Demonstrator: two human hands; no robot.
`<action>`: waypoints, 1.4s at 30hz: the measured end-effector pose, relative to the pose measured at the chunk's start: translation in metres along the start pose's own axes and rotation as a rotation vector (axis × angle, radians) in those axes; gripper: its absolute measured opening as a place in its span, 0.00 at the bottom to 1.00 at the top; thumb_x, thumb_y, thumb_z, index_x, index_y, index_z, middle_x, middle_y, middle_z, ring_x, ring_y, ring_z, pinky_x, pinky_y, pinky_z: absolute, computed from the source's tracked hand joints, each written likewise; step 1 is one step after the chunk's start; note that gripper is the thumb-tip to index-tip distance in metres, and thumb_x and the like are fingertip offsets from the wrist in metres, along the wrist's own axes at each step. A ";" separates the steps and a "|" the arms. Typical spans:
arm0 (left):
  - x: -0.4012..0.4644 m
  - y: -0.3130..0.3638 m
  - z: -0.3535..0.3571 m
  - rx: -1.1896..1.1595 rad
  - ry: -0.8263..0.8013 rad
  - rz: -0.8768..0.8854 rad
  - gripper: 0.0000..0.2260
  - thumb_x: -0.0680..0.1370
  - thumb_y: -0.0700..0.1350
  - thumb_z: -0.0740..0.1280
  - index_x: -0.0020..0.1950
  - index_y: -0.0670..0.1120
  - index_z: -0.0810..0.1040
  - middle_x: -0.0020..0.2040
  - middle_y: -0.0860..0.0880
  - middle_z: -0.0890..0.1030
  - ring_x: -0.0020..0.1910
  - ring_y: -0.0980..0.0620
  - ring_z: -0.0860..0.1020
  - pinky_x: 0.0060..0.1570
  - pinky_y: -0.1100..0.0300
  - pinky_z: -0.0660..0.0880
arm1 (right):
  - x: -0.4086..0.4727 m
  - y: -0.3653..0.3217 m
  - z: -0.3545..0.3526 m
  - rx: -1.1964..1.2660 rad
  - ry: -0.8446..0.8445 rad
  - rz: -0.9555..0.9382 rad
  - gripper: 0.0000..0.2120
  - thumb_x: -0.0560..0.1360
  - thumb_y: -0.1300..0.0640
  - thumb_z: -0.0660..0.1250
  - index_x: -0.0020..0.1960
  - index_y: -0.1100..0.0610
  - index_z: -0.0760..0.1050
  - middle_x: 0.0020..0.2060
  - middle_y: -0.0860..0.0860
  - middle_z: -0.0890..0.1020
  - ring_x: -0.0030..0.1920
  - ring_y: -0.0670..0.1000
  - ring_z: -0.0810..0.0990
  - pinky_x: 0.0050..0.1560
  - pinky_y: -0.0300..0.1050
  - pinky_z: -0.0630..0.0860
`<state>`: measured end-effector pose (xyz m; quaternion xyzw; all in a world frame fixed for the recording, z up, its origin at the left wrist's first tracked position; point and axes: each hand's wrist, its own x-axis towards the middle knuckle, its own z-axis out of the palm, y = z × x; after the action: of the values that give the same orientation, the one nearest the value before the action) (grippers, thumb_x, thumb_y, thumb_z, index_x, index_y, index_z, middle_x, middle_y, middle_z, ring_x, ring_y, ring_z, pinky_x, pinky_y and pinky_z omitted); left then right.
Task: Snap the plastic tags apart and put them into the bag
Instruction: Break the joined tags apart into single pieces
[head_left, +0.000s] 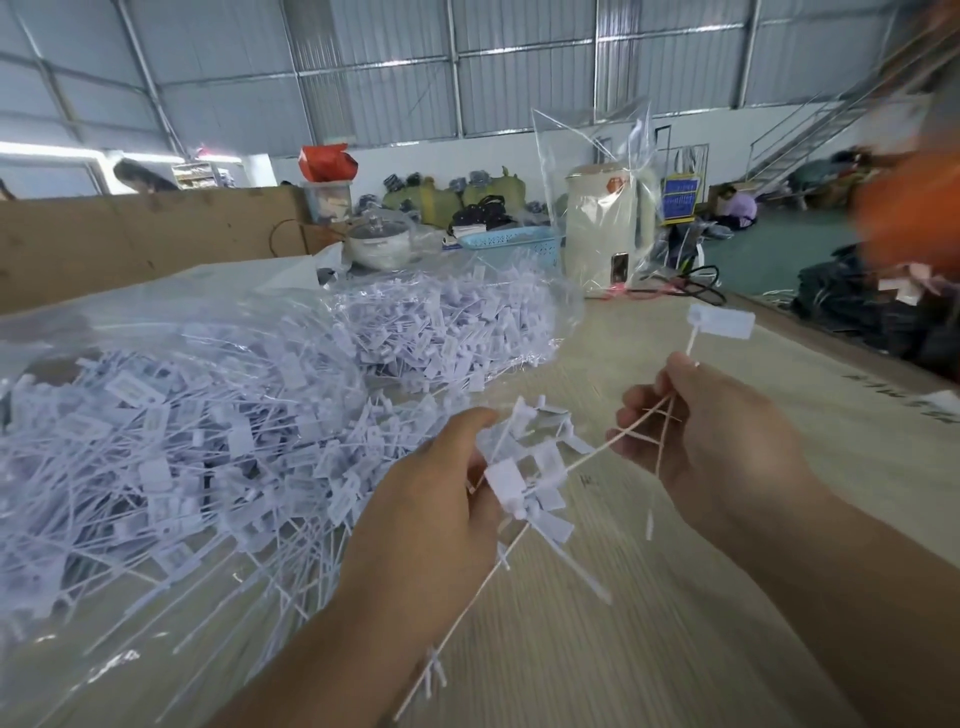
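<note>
Left hand (436, 499) gripped a cluster of white tags (524, 478) above the table (675, 597); right hand (727, 436) pinched one tag's (721, 321) thin stem. Loose tags filled the clear bag (156, 415) just left.

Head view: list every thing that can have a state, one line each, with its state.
Left hand: grips a cluster of joined white plastic tags.
Right hand: pinches thin white tag stems, one rectangular white tag sticking up above the fingers.
Large clear plastic bag: lying open on the table, heaped with loose white tags.
Cream electric kettle: upright, lid shut, wrapped in clear plastic.
Blue perforated plastic basket: upright, contents unclear.
</note>
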<state>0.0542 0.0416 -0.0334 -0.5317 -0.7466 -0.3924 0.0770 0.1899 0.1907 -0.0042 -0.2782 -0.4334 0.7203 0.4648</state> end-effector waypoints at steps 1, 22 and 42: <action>0.000 -0.002 0.000 -0.023 0.008 -0.011 0.17 0.76 0.48 0.68 0.62 0.62 0.71 0.40 0.61 0.78 0.39 0.62 0.77 0.39 0.59 0.76 | 0.000 -0.001 0.000 0.044 -0.017 0.021 0.15 0.83 0.55 0.57 0.39 0.58 0.70 0.26 0.52 0.77 0.25 0.49 0.76 0.27 0.45 0.78; -0.007 0.018 0.017 -0.212 -0.238 0.135 0.21 0.73 0.56 0.67 0.64 0.66 0.66 0.47 0.61 0.76 0.44 0.60 0.77 0.41 0.64 0.74 | -0.014 0.025 0.019 0.259 -0.259 0.119 0.07 0.78 0.61 0.60 0.42 0.56 0.67 0.27 0.48 0.64 0.27 0.48 0.64 0.32 0.41 0.68; -0.002 0.015 -0.018 -0.326 -0.187 -0.116 0.22 0.64 0.49 0.68 0.52 0.68 0.68 0.43 0.60 0.77 0.30 0.63 0.75 0.30 0.70 0.72 | 0.016 0.004 -0.008 0.118 0.059 0.088 0.06 0.79 0.59 0.63 0.43 0.57 0.72 0.26 0.50 0.71 0.24 0.47 0.68 0.24 0.42 0.73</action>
<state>0.0625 0.0303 -0.0143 -0.5273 -0.7065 -0.4608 -0.1025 0.1878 0.2073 -0.0113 -0.2901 -0.3636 0.7559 0.4607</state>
